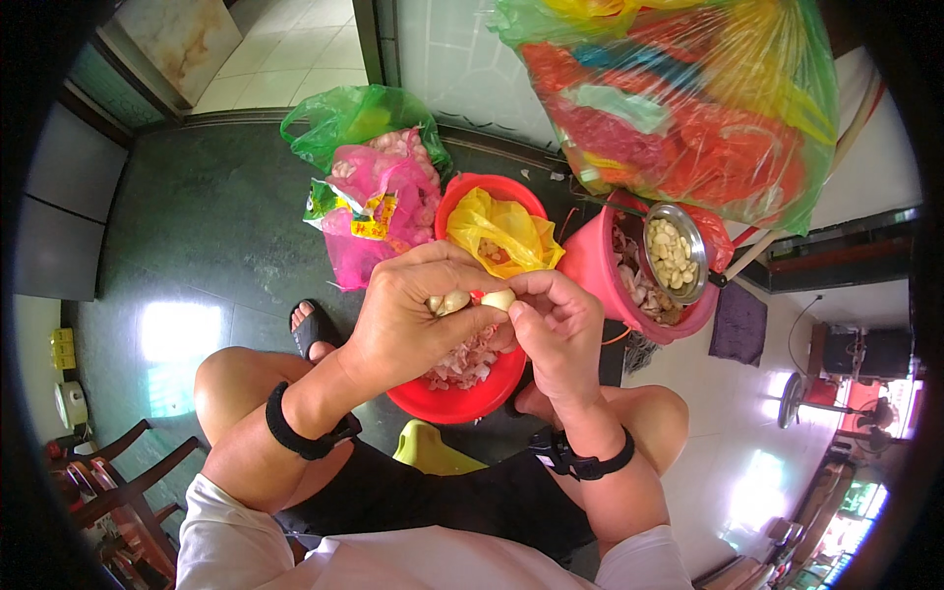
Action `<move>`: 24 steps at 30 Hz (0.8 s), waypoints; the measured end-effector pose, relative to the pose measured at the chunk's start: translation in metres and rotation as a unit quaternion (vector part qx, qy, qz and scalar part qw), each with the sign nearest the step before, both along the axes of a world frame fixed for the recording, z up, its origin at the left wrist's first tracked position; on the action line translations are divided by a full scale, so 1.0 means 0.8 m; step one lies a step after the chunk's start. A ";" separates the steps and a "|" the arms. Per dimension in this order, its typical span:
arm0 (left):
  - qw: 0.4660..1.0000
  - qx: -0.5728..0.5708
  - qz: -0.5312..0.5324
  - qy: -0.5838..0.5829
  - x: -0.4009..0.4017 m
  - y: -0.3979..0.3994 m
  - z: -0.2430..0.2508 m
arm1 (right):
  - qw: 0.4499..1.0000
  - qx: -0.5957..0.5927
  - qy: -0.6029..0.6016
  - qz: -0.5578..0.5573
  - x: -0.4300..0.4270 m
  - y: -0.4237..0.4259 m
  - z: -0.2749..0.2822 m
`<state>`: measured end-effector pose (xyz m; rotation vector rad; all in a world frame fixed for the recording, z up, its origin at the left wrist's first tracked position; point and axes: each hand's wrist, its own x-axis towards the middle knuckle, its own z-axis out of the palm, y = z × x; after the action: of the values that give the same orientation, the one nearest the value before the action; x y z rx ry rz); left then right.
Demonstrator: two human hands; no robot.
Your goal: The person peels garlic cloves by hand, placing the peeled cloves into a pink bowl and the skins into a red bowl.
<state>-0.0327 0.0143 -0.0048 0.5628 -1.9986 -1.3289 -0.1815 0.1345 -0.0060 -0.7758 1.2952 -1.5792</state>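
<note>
My left hand (413,317) holds garlic cloves (448,302), some with papery skin on. A peeled pale clove (498,299) sits between the fingertips of both hands. My right hand (558,332) pinches its right end between thumb and index finger. A small red thing (477,296) shows beside the clove; what it is I cannot tell. Below both hands stands a red plastic basin (472,405) holding garlic skins (466,365). Just beyond them, a yellow plastic bag (509,228) with pale pieces inside lines a red bucket (461,188).
A pink mesh sack of garlic (391,192) leans beside a green plastic bag (354,118). At right, a metal bowl of peeled cloves (672,254) rests on a pink bucket of skins (590,258). A large bag of plastic bags (686,110) rises behind. A yellow-green stool (435,450) shows between my legs.
</note>
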 end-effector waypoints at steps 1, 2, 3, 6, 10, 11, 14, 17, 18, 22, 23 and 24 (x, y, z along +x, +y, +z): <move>1.000 0.008 -0.005 0.004 0.000 -0.001 -0.001 | 1.000 -0.001 -0.005 0.005 -0.001 0.000 0.000; 1.000 0.016 -0.009 0.008 0.000 -0.001 -0.001 | 1.000 -0.001 -0.004 0.005 -0.002 0.001 -0.003; 1.000 0.016 -0.010 0.009 0.000 -0.001 -0.001 | 1.000 0.001 0.003 -0.001 -0.004 0.002 -0.008; 1.000 0.008 -0.015 0.008 -0.001 0.000 0.002 | 1.000 -0.009 -0.012 -0.004 -0.003 0.003 -0.003; 1.000 0.007 -0.011 0.009 0.000 0.000 0.000 | 1.000 0.003 -0.011 -0.003 0.001 0.001 0.003; 1.000 0.008 -0.013 0.011 0.000 0.000 -0.001 | 1.000 0.003 -0.011 -0.003 0.001 0.001 0.002; 1.000 0.015 -0.015 0.005 0.000 0.000 -0.001 | 1.000 0.001 -0.013 -0.007 0.000 0.002 -0.001; 0.999 0.019 -0.033 0.004 0.002 -0.003 0.002 | 1.000 -0.015 0.016 0.002 -0.005 0.005 -0.004; 0.999 0.018 -0.032 0.004 0.002 -0.003 0.002 | 0.999 -0.019 0.035 -0.016 -0.002 0.003 -0.001; 0.986 0.156 -0.049 0.044 0.005 -0.004 0.002 | 0.968 -0.050 0.238 -0.069 -0.004 0.002 0.014; 0.976 0.205 -0.062 0.046 0.006 -0.004 0.003 | 0.968 -0.050 0.238 -0.069 -0.005 0.000 0.014; 0.976 0.205 -0.063 0.047 0.007 -0.004 0.003 | 0.960 -0.076 0.260 -0.075 -0.006 -0.001 0.014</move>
<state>-0.0268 0.0108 -0.0020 0.5530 -1.7126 -1.8306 -0.1865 0.1337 0.0051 -1.2776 1.6482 -1.6703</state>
